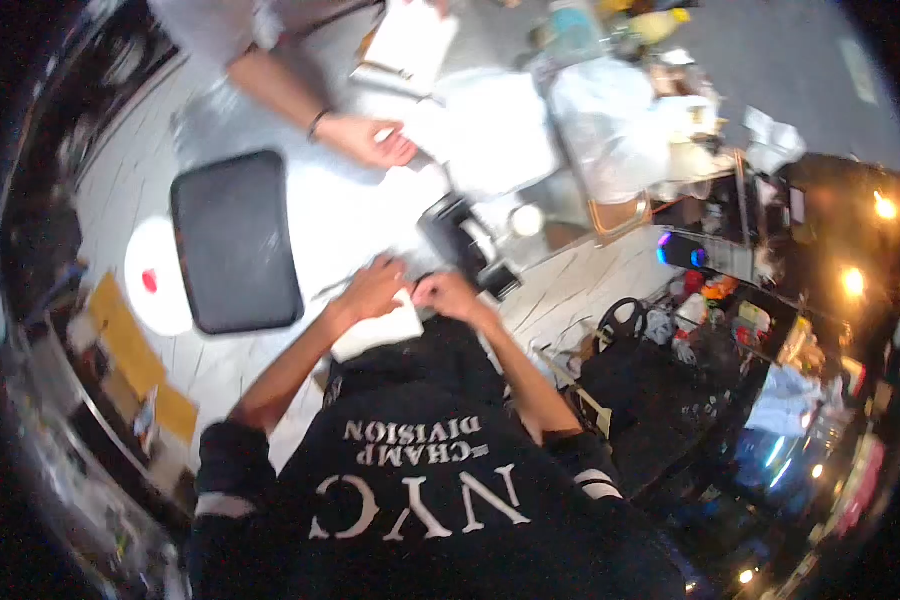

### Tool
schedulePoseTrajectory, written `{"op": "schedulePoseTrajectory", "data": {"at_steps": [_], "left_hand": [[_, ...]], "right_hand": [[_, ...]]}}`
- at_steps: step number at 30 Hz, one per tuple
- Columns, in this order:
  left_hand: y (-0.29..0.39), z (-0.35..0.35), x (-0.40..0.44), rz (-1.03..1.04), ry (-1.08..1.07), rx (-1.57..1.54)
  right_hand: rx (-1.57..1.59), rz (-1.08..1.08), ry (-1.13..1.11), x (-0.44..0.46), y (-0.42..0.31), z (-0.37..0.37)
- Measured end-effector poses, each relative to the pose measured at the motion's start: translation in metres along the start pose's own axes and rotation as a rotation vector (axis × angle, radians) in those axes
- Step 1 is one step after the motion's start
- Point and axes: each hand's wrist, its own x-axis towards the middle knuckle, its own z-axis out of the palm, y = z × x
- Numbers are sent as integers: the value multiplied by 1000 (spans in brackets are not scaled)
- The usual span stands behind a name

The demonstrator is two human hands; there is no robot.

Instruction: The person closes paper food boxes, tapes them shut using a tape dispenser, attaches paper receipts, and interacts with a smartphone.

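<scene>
Handling a white piece (paper or carton, too blurred to tell) at the near edge of the table seems your present step. Your left hand bends its fingers beside it; your right hand curls inward, just short of a black device. Whether either grips, I cannot tell. Continuing probably calls for steadying the piece.

Room over white tabletop by black tray — black device obstructing beyond right hand, co-worker's hand ahead
</scene>
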Motion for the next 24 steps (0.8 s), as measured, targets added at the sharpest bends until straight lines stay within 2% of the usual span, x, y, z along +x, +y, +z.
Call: {"op": "schedulePoseTrajectory", "data": {"at_steps": [2, 3, 5, 7, 8, 11, 14, 17, 18, 21, 24], "left_hand": [[6, -8, -4, -14, 17, -31], [-3, 1, -2, 43, 68, -23], [7, -10, -2, 0, 24, -52], [9, -5, -4, -5, 79, -26], [9, -1, -4, -4, 102, -3], [8, -3, -5, 2, 97, -14], [5, 2, -5, 17, 103, -8], [5, 4, -5, 25, 126, -7], [6, 2, -6, 28, 132, -12], [9, -3, -4, -1, 82, -7], [9, -4, -4, 33, 95, 28]], "right_hand": [[14, -25, 26, 3, 2, 8], [25, -3, 69, 3, 2, 12], [107, 127, 40, -3, -19, 4], [60, -16, 158, -3, -17, 12], [39, 24, 122, -4, -17, 13], [112, -94, 238, -5, -12, 23], [246, 179, 191, -7, -19, 29], [132, 215, 220, -7, -16, 36], [179, 261, 216, -7, -19, 36], [-104, 131, 330, -12, -23, 35], [-272, 128, 357, -7, -23, 40]]}}
